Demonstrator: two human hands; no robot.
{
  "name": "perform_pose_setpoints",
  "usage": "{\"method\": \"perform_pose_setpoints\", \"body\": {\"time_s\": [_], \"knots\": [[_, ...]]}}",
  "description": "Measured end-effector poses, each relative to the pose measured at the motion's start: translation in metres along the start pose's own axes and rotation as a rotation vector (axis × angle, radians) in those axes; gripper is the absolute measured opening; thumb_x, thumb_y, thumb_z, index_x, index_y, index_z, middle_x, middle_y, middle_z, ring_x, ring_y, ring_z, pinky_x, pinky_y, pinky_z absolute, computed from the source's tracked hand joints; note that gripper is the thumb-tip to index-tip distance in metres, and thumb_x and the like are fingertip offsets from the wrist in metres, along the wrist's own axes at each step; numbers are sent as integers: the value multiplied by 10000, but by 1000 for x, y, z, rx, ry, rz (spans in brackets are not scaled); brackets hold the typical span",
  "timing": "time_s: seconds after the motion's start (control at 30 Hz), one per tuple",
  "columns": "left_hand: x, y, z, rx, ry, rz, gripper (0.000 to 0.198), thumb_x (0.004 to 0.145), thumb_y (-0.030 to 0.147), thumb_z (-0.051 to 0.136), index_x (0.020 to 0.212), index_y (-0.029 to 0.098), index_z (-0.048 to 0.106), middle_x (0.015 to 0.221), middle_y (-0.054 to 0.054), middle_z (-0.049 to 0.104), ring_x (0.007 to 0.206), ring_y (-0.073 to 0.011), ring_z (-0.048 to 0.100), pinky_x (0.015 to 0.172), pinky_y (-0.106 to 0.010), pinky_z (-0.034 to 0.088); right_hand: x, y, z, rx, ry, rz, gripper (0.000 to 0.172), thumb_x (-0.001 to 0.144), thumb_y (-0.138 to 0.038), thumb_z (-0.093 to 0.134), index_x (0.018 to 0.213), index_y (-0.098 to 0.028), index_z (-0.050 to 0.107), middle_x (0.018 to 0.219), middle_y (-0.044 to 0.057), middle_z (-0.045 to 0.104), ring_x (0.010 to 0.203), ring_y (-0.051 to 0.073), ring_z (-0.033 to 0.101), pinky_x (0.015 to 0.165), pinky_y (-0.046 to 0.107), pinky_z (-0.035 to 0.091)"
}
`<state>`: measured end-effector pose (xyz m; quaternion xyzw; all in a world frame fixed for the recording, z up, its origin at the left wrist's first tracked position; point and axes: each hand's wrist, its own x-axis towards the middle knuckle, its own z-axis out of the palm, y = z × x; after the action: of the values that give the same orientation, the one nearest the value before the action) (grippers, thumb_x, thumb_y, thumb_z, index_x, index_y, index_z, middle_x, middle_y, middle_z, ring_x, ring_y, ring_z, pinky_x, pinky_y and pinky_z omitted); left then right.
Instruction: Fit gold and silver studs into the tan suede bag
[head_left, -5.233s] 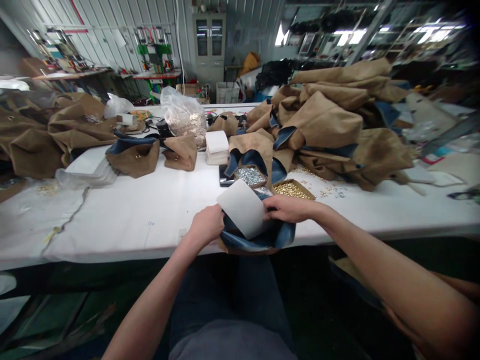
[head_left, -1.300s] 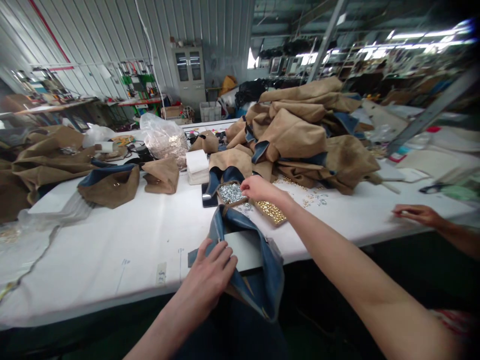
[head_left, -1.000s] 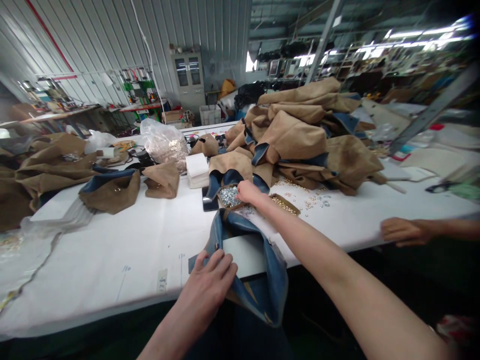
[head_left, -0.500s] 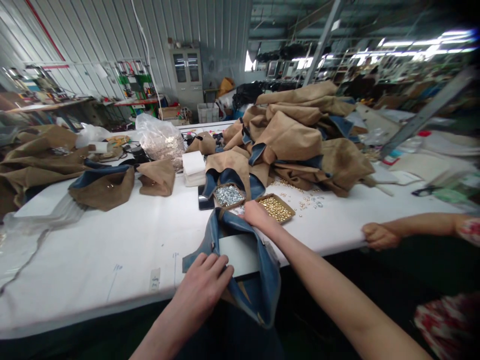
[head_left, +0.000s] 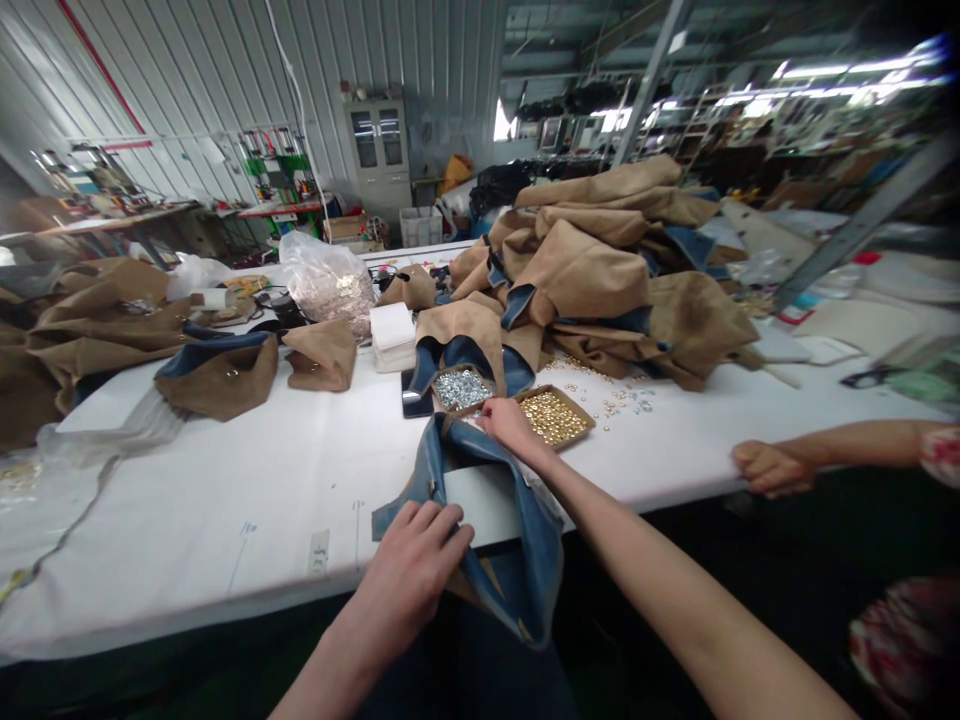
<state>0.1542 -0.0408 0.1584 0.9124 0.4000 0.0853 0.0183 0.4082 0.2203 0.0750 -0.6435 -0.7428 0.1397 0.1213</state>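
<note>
Blue-lined bag (head_left: 541, 560) lies open at the near edge of the desk (head_left: 285, 480), part of it overhanging that edge; its tan outside is mostly hidden. A pale board (head_left: 484, 505) sits in the opening, both ends covered by the bag walls.

Left hand (head_left: 420, 548): fingers bent and slightly apart over the bag's left rim. Fingertips lost against the lining, so cannot tell whether the rim is pinched.

Right hand (head_left: 508, 425): above the bag's far rim, beside both stud trays, fingers drawn together. Anything between the fingertips is too small to make out.

Tray of silver studs (head_left: 459, 388): toward the far edge from the bag, framed by a blue-edged tan piece (head_left: 461, 325). Tray of gold studs (head_left: 559, 415): to its right, left end partly masked by the right hand. Dark flat object (head_left: 415, 395): left of the silver tray, partly covered.

Co-worker's hand (head_left: 772, 468): at the near edge, toward the right end; fingers curled, grip unclear. Patterned sleeve (head_left: 941, 450) cut off by the frame.
</note>
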Motion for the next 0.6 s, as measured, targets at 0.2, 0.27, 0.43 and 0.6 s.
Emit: {"method": "perform_pose_setpoints", "body": {"time_s": [0.2, 0.27, 0.43, 0.6], "knots": [[-5, 1, 3, 5, 21, -16, 504, 1058, 34, 579, 1521, 232, 592, 1544, -112, 662, 1257, -311, 618, 1022, -498, 531, 2, 3, 6, 37, -13, -25, 150, 1085, -119, 722, 1158, -110, 853, 1220, 189, 798, 1141, 274, 750, 1011, 278, 510], [-6, 2, 2, -1, 24, -19, 490, 1081, 56, 578, 1537, 233, 589, 1541, -115, 662, 1268, -311, 618, 1034, -500, 530, 1, 5, 6, 88, -19, -45, 193, 1091, -80, 668, 1163, -105, 845, 1242, 190, 784, 1156, 259, 733, 1045, 270, 493], [-4, 6, -1, -21, 6, -18, 511, 1051, 34, 590, 1523, 230, 597, 1559, -109, 649, 1311, -317, 600, 1077, -503, 521, -2, 8, 2, 335, 5, -24, 197, 1093, -80, 658, 1026, -125, 837, 1215, 164, 776, 1209, 256, 706, 1148, 287, 474], [-4, 8, -1, -39, 17, -24, 544, 1023, 15, 590, 1522, 231, 592, 1557, -106, 648, 1313, -316, 599, 1075, -496, 515, -11, 7, -10, 779, 41, 136, 188, 1146, -105, 596, 1115, -139, 779, 985, 94, 768, 892, 214, 748, 919, 304, 646]]}}
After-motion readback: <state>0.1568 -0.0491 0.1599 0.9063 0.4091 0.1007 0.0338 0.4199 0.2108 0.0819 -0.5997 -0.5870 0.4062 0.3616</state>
